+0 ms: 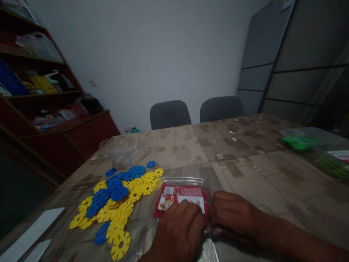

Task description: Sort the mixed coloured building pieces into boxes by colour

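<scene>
A clear plastic box [184,181] with a red and white label and red pieces inside sits on the table in front of me. My left hand [181,227] lies over its near side, fingers curled down against it. At the box's right near corner, my right hand [231,214] is closed, with its fingertips on the edge. Both hands hide the near part of the box, and another clear plastic edge shows below them. Left of the box lies a loose pile of yellow flower-shaped discs [120,214] and blue notched discs [117,189].
An opened clear container [122,151] stands behind the pile. At the far right are clear boxes with green pieces [298,143]. White paper strips [35,233] lie at the left edge of the patterned table [174,145]. Two grey chairs [170,113] stand behind it, by the wall.
</scene>
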{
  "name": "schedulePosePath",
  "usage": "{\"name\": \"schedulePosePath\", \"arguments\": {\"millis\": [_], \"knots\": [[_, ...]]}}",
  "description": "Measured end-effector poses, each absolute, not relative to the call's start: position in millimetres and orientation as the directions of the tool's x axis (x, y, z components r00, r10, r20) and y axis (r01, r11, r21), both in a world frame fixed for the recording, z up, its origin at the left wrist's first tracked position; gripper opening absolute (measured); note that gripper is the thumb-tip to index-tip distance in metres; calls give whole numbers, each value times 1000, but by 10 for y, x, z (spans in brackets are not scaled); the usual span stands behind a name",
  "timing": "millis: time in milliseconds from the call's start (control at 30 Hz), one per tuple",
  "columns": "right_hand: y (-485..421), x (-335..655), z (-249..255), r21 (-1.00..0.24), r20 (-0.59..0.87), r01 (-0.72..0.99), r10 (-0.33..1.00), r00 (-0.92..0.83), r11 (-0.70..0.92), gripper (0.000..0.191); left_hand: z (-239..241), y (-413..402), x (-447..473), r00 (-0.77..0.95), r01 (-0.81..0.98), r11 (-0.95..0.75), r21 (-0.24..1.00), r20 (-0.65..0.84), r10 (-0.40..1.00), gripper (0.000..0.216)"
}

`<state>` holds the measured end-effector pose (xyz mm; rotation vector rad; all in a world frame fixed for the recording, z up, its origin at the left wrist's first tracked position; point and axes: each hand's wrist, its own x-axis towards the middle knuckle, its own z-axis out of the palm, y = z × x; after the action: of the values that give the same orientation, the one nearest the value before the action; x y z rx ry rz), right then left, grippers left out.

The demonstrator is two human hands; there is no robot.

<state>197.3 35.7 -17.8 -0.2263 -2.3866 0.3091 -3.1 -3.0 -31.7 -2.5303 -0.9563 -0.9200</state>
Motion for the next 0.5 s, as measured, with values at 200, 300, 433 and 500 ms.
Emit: {"name": "schedulePosePath", "arguments": {"millis": [200,300,433,500], "knots": [[371,1913,-317,-297,660,84,268,-702,951,30,-358,-16,-77,562,637,-765,94,623,544,37],[361,1896,-351,-299,667,108,288,-687,948,32,-379,-14,-106,567,610,-786,99,639,520,36],[343,1901,-324,-125,708,165,204,-676,978,29,-399,9,-112,569,589,-805,66,674,472,34],[336,1909,-304,-25,717,208,162,-678,978,27,-396,24,-106,564,586,-809,51,691,452,33]]}}
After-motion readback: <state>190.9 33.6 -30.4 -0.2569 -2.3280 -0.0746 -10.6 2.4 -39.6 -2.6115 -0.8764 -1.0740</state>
